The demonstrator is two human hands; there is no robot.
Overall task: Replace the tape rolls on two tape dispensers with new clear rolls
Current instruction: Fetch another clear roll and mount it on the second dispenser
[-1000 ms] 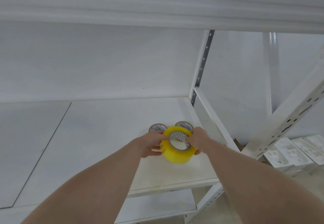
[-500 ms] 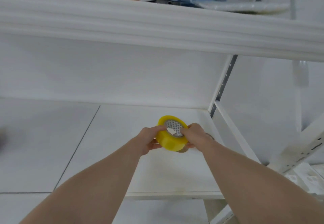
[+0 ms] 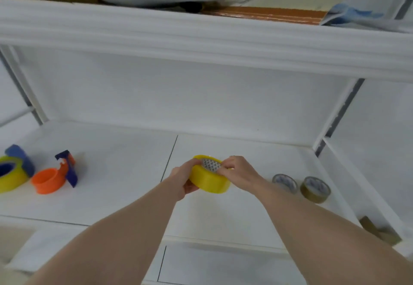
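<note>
Both forearms extended; left hand (image 3: 183,178), right hand (image 3: 238,173) fingers curled, gripping.

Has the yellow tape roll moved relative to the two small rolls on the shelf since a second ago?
Yes. The yellow tape roll, held in both hands, now sits well left of the two small rolls; earlier it was directly in front of them.

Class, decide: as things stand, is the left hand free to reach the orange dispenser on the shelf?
Probably not yet: the left hand shares a grip on the yellow roll with the right hand. Bare shelf lies before the orange dispenser.
</note>
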